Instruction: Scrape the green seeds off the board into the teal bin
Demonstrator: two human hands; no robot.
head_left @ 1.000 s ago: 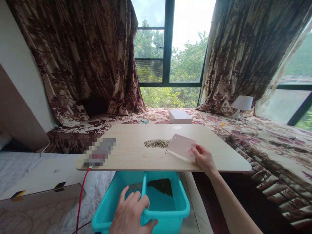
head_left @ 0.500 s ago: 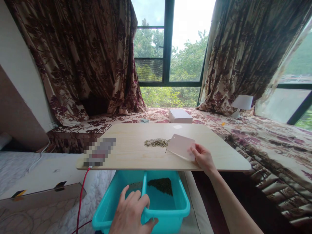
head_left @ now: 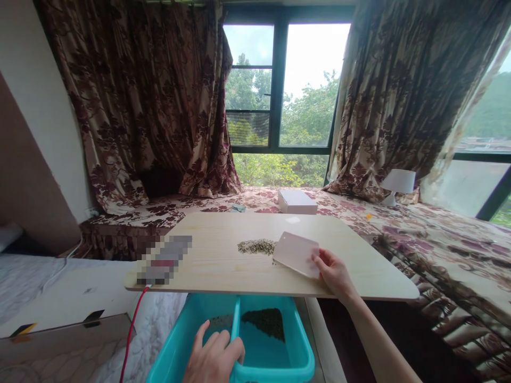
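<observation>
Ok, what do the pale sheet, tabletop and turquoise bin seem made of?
Pale sheet: probably satin plastic, thin, evenly coloured. Tabletop: smooth wood or laminate, with pale grain and a bright reflection. Turquoise bin: likely moulded plastic, glossy, with rounded rims.

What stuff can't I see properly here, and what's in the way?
All in the head view:
- Grains on the table: too small to tell what kind.
- Gray thing at the table's left: blurred into squares.
- Whatever lies behind the card: hidden by it and the right hand.
- Bin: near left corner cut off by the bottom edge; far side hidden by the table.
- Left hand: thumb cut off below.
</observation>
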